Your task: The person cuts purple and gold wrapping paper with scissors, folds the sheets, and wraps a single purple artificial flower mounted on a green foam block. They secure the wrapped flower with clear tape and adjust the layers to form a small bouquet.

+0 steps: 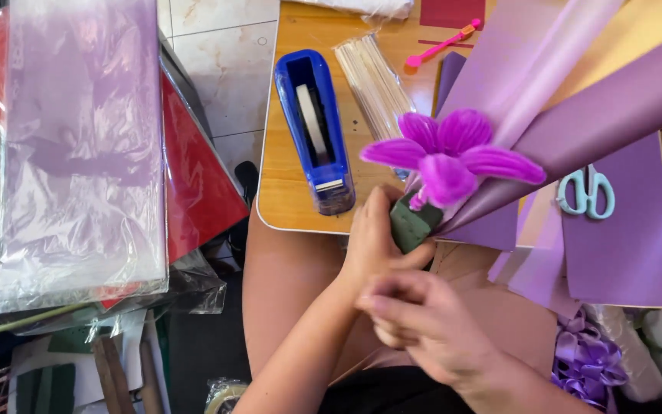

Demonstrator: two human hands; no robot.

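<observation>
My left hand [373, 238] grips a dark green foam block [414, 222] at the base of a purple orchid flower [450, 157]. The flower sits at the narrow end of a rolled purple paper cone [599, 115] that lies tilted across the table towards the far right. My right hand [423, 322] is just below the left one, over my lap. Its fingers are curled together and slightly blurred, and I see nothing in them.
On the wooden table [293, 207] lie a blue tape dispenser [316, 130], a clear pack of thin sticks [373, 80], a pink tool [442, 44], teal scissors [588, 192] and purple paper sheets [630, 238]. Cellophane [78, 153] and red sheets [193, 184] stand left. Purple ribbon [588, 360] lies lower right.
</observation>
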